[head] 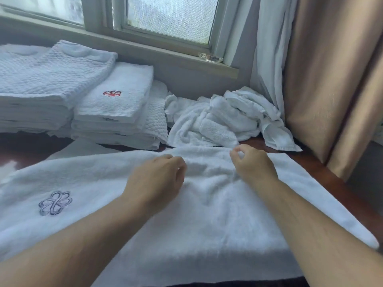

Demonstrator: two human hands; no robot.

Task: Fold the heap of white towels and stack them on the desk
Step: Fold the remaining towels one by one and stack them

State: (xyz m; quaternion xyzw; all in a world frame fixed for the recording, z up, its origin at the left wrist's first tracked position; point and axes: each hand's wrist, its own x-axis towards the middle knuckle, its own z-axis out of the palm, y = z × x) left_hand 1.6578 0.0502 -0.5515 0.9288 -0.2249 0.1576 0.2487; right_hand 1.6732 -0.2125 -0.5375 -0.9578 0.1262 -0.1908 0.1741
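White towel [207, 204] lies spread on the desk [306, 160]. Left hand [157, 179] and right hand [252, 162] curl fingers near its far edge; whether they grip it cannot be told. An uneven hold would likely skew the fold.

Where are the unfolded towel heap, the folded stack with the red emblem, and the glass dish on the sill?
unfolded towel heap [223, 121], head view, on the crumpled middle of the pile.
folded stack with the red emblem [126, 79], head view, on the top towel's flat face.
glass dish [210, 57], head view, on its rim.
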